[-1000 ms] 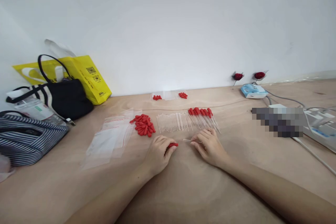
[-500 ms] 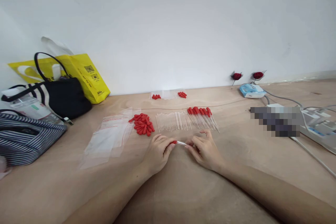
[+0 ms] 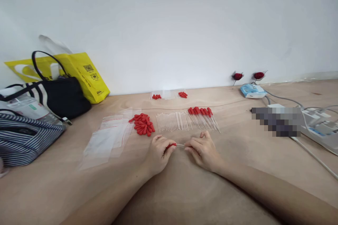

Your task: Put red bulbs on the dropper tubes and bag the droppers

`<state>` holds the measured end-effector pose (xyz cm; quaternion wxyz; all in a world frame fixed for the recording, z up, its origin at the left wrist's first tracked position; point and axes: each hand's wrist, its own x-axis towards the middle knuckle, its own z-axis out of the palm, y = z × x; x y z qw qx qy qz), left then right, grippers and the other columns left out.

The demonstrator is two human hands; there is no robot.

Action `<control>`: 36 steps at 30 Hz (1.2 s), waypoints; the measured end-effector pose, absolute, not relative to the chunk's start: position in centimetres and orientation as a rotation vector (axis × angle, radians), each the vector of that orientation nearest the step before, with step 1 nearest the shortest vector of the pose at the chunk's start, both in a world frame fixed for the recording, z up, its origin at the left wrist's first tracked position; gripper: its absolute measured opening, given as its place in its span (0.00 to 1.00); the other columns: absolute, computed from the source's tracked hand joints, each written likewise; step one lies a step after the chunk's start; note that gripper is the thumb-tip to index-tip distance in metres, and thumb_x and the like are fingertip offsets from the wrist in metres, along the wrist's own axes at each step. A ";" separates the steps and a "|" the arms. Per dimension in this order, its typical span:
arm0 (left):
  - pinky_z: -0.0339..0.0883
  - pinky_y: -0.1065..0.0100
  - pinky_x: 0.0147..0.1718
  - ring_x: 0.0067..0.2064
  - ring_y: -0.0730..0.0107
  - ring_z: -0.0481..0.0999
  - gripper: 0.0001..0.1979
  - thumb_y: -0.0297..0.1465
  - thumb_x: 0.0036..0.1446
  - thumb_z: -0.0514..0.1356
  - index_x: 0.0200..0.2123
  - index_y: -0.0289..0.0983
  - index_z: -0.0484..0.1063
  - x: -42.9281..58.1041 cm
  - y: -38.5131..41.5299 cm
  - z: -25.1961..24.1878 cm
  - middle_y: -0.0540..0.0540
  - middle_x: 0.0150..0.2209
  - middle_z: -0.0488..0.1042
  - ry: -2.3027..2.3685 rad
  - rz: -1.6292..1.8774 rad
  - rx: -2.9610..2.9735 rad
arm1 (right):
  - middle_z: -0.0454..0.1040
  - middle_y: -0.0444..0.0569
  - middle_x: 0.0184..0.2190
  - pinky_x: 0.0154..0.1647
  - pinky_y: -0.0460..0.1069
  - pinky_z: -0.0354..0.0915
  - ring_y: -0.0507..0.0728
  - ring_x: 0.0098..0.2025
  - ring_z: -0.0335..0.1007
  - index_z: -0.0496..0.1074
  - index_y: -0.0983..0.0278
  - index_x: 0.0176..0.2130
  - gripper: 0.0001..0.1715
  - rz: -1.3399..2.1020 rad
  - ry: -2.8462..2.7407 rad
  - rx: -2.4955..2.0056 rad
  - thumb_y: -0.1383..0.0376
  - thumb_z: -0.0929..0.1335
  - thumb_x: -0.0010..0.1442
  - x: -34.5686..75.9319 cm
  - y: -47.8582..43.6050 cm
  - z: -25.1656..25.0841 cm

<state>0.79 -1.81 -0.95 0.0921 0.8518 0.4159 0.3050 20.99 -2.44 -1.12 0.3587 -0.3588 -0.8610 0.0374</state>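
Along a wooden table [image 3: 264, 158], one striped bag [image 3: 31, 139] is sitting at far left, with one black handbag [image 3: 70, 96] leaning near one yellow bag [image 3: 91, 77]. Several clear plastic bags [image 3: 104, 140] are overlapping flat, their exact number hard to tell. Beside them, a pile of red caps [image 3: 143, 126] is heaping up, roughly two dozen or more, too tangled to count. Toward the wall, two small red clusters [image 3: 156, 96] are resting in or on clear plastic; which, one cannot tell.

The left hand [image 3: 160, 154] is pinching one red cap [image 3: 173, 144] between thumb and fingers, its forearm slanting up from lower left. Beyond it, bare sticks [image 3: 173, 122] are lying in a row, too close-set to count. One thin stick [image 3: 180, 145] is bridging the hands, its end meeting the cap; how deep it is reaching is hidden. The right hand [image 3: 203, 151] is holding that stick narrowly, wrist angling inward, the outer fingers curling up.

Behind that hand, roughly eight capped sticks [image 3: 203, 114] are fanning out. Farther right, two red flowers [image 3: 238, 76] are standing by one blue packet [image 3: 252, 91], and one power strip [image 3: 323, 132] is bearing plugs.
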 end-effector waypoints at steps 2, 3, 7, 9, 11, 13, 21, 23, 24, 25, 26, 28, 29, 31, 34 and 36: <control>0.51 0.57 0.48 0.32 0.71 0.71 0.09 0.31 0.59 0.49 0.31 0.39 0.68 0.9 -1.9 -0.8 0.52 0.27 0.74 1.209 0.887 2.574 | 0.72 0.43 0.24 0.35 0.50 0.45 0.49 0.24 0.60 0.68 0.64 0.31 0.12 0.069 -2.234 -0.902 0.67 0.58 0.60 21.2 -2.3 -1.1; 0.50 0.57 0.48 0.32 0.71 0.71 0.09 0.31 0.59 0.49 0.31 0.39 0.68 0.9 -2.0 -0.7 0.52 0.27 0.74 1.195 0.878 2.593 | 0.72 0.43 0.24 0.35 0.50 0.44 0.49 0.24 0.61 0.68 0.64 0.31 0.12 0.060 -2.241 -0.892 0.67 0.58 0.60 21.3 -2.2 -1.1; 0.50 0.57 0.49 0.31 0.71 0.71 0.09 0.31 0.59 0.48 0.31 0.39 0.67 1.3 -2.3 -0.2 0.51 0.27 0.74 1.131 0.848 2.655 | 0.72 0.43 0.24 0.34 0.50 0.44 0.49 0.25 0.60 0.68 0.64 0.31 0.12 0.044 -2.257 -0.883 0.67 0.58 0.60 21.3 -2.1 -1.2; 0.51 0.56 0.49 0.31 0.71 0.71 0.09 0.30 0.58 0.48 0.30 0.39 0.67 1.3 -2.4 -0.1 0.51 0.27 0.74 1.116 0.844 2.671 | 0.71 0.43 0.24 0.33 0.50 0.44 0.49 0.24 0.60 0.68 0.64 0.31 0.12 0.047 -2.251 -0.883 0.67 0.58 0.60 21.1 -2.1 -1.3; 0.51 0.56 0.49 0.31 0.71 0.71 0.10 0.30 0.58 0.48 0.30 0.38 0.67 1.4 -2.5 -0.1 0.51 0.27 0.74 1.119 0.848 2.670 | 0.71 0.43 0.24 0.32 0.49 0.44 0.49 0.24 0.59 0.68 0.64 0.31 0.13 0.053 -2.247 -0.887 0.67 0.57 0.60 20.9 -2.2 -1.4; 0.51 0.56 0.49 0.32 0.70 0.71 0.10 0.30 0.59 0.48 0.29 0.38 0.67 1.3 -2.6 -0.1 0.51 0.27 0.74 1.123 0.847 2.675 | 0.71 0.44 0.24 0.32 0.49 0.43 0.49 0.24 0.59 0.67 0.64 0.30 0.14 0.052 -2.258 -0.888 0.68 0.56 0.60 20.8 -2.2 -1.5; 0.50 0.55 0.50 0.32 0.70 0.71 0.09 0.30 0.58 0.49 0.30 0.38 0.68 1.4 -2.5 -0.3 0.51 0.26 0.73 1.113 0.829 2.725 | 0.72 0.43 0.23 0.33 0.49 0.44 0.49 0.23 0.59 0.67 0.64 0.30 0.15 0.089 -2.292 -0.876 0.68 0.56 0.61 20.6 -2.1 -1.8; 0.49 0.55 0.51 0.32 0.70 0.71 0.08 0.30 0.57 0.50 0.30 0.38 0.68 1.4 -2.4 -0.2 0.52 0.26 0.73 1.127 0.837 2.731 | 0.72 0.43 0.24 0.33 0.49 0.45 0.48 0.24 0.60 0.67 0.64 0.31 0.15 0.102 -2.301 -0.872 0.68 0.56 0.62 20.8 -2.0 -1.4; 0.48 0.55 0.51 0.32 0.70 0.72 0.08 0.30 0.57 0.50 0.30 0.39 0.68 1.3 -2.4 -0.1 0.52 0.25 0.73 1.137 0.843 2.735 | 0.72 0.44 0.25 0.34 0.49 0.45 0.49 0.25 0.61 0.68 0.64 0.32 0.14 0.100 -2.312 -0.870 0.67 0.56 0.62 20.9 -2.0 -1.1; 0.47 0.54 0.51 0.32 0.70 0.72 0.08 0.30 0.57 0.51 0.30 0.39 0.69 1.2 -2.3 0.0 0.52 0.25 0.73 1.151 0.850 2.738 | 0.73 0.44 0.26 0.34 0.49 0.46 0.49 0.27 0.62 0.68 0.64 0.33 0.14 0.087 -2.329 -0.868 0.67 0.57 0.62 21.1 -1.9 -0.9; 0.47 0.54 0.52 0.32 0.70 0.72 0.08 0.31 0.57 0.51 0.30 0.39 0.69 1.2 -2.2 0.1 0.52 0.25 0.73 1.166 0.856 2.738 | 0.73 0.44 0.27 0.34 0.49 0.46 0.49 0.28 0.63 0.69 0.63 0.34 0.13 0.063 -2.346 -0.869 0.66 0.57 0.62 21.3 -1.8 -0.6; 0.46 0.54 0.52 0.32 0.71 0.72 0.08 0.31 0.57 0.52 0.30 0.39 0.70 1.1 -2.1 0.3 0.52 0.24 0.73 1.198 0.862 2.732 | 0.73 0.45 0.29 0.33 0.49 0.46 0.51 0.31 0.62 0.70 0.61 0.37 0.11 -0.019 -2.369 -0.875 0.65 0.60 0.61 21.6 -1.7 -0.2; 0.46 0.53 0.52 0.31 0.71 0.71 0.08 0.31 0.57 0.52 0.30 0.40 0.70 1.0 -2.1 0.4 0.53 0.23 0.73 1.205 0.860 2.729 | 0.72 0.46 0.29 0.33 0.50 0.46 0.51 0.32 0.62 0.71 0.60 0.38 0.11 -0.068 -2.376 -0.877 0.65 0.61 0.60 21.8 -1.7 -0.1; 0.46 0.53 0.52 0.31 0.71 0.71 0.08 0.32 0.57 0.52 0.29 0.40 0.71 1.0 -2.1 0.4 0.53 0.22 0.73 1.199 0.855 2.726 | 0.71 0.46 0.28 0.32 0.50 0.47 0.52 0.32 0.60 0.72 0.60 0.37 0.10 -0.160 -2.382 -0.873 0.66 0.61 0.59 22.0 -1.7 -0.2; 0.47 0.53 0.52 0.37 0.67 0.72 0.07 0.33 0.56 0.54 0.35 0.41 0.70 0.8 -1.8 0.2 0.51 0.31 0.75 1.234 0.922 2.707 | 0.70 0.47 0.27 0.32 0.51 0.47 0.53 0.31 0.59 0.72 0.61 0.34 0.11 -0.242 -2.382 -0.907 0.68 0.61 0.57 22.2 -1.5 -0.4; 0.51 0.54 0.50 0.43 0.63 0.70 0.12 0.34 0.55 0.55 0.43 0.41 0.67 0.4 -1.5 0.0 0.46 0.40 0.73 1.345 1.027 2.652 | 0.71 0.48 0.27 0.33 0.51 0.47 0.54 0.32 0.60 0.72 0.62 0.33 0.11 -0.248 -2.323 -1.034 0.68 0.61 0.57 22.5 -0.8 -0.5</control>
